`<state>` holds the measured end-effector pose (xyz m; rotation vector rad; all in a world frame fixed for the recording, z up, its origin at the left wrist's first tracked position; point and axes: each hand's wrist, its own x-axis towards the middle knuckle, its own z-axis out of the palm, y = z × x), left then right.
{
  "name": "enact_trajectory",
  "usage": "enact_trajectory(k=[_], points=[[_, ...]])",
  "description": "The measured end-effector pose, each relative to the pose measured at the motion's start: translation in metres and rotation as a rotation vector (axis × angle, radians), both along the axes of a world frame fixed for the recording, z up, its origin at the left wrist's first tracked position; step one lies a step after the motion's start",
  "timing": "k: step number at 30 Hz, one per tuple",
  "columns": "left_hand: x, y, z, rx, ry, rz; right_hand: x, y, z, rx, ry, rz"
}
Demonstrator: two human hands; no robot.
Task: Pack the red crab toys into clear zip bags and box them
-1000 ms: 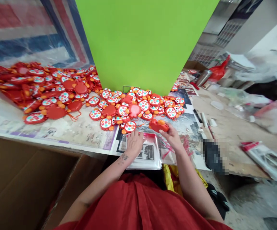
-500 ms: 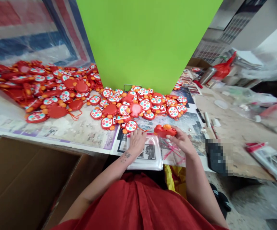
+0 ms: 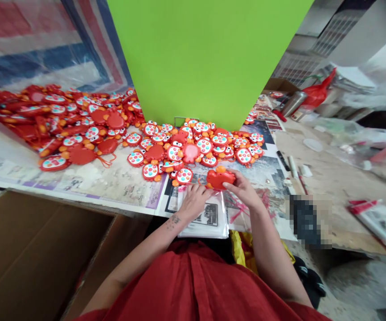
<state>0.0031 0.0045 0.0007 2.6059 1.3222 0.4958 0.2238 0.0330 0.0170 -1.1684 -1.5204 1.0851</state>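
My right hand holds a red crab-shaped toy with orange claws, its plain red back towards me. The thumb presses on the near face and the fingers lie behind. My left hand rests at the top edge of a stack of clear plastic bags with pink strips and black print. Its bent fingers grip the top bag near its mouth, just left of the toy; the fingertips are partly hidden. Beyond both hands lies a pile of the same crab toys, several showing white faces with coloured buttons.
A larger heap of crab toys spreads to the left. A tall green panel stands behind. An open cardboard box sits lower left. Markers, pink strips and a pixelated dark object lie on the right.
My right hand has brought the crab toy left, over the top of the bag stack, close to my left hand. My left hand has shifted slightly right and stays at the bags.
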Motion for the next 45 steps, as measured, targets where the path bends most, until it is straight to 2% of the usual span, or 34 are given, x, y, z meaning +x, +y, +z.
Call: enact_trajectory(k=[6, 9, 11, 12, 14, 16, 18, 20, 23, 28, 30, 32, 35, 36, 38, 41, 45], points=[[-0.002, 0.001, -0.006, 0.032, -0.103, 0.105, -0.028, 0.020, -0.003, -0.030, -0.155, 0.116], [-0.002, 0.000, -0.006, 0.100, -0.195, 0.136, -0.050, 0.025, -0.002, -0.025, -0.239, 0.276], [-0.002, -0.001, -0.006, 0.115, -0.267, 0.157, -0.060, 0.028, -0.003, 0.042, -0.292, 0.334], [-0.002, 0.000, -0.005, 0.106, -0.295, 0.166, -0.062, 0.030, -0.004, 0.092, -0.323, 0.302], [-0.002, 0.001, -0.004, 0.070, -0.339, 0.173, -0.058, 0.030, -0.006, 0.168, -0.404, 0.119], [-0.003, 0.003, -0.003, 0.030, -0.381, 0.153, -0.046, 0.025, -0.009, 0.168, -0.481, -0.099], [-0.003, 0.004, -0.002, 0.000, -0.426, 0.125, -0.033, 0.015, -0.012, 0.125, -0.522, -0.212], [-0.004, 0.007, 0.000, -0.029, -0.457, 0.110, -0.026, 0.002, -0.016, 0.077, -0.495, -0.219], [-0.006, 0.011, 0.005, -0.091, -0.451, 0.099, -0.031, -0.015, -0.023, 0.044, -0.406, -0.220], [-0.009, 0.015, 0.026, -0.255, -0.330, 0.025, -0.055, -0.027, -0.025, 0.165, -0.322, -0.338], [-0.013, 0.013, 0.035, -0.331, -0.339, -0.006, -0.061, -0.029, -0.022, 0.196, -0.304, -0.337], [-0.019, 0.010, 0.040, -0.304, -0.403, 0.036, -0.063, -0.031, -0.017, 0.221, -0.295, -0.325], [-0.032, 0.008, 0.037, -0.174, -0.531, 0.261, -0.061, -0.034, -0.012, 0.251, -0.275, -0.323], [-0.037, 0.008, 0.034, -0.187, -0.570, 0.328, -0.060, -0.035, -0.011, 0.260, -0.267, -0.325], [-0.044, 0.009, 0.026, -0.310, -0.618, 0.399, -0.059, -0.037, -0.010, 0.279, -0.256, -0.321], [-0.045, 0.010, 0.019, -0.502, -0.601, 0.359, -0.061, -0.038, -0.005, 0.312, -0.273, -0.295], [-0.039, 0.009, 0.018, -0.553, -0.586, 0.286, -0.065, -0.038, 0.007, 0.413, -0.426, -0.250]])
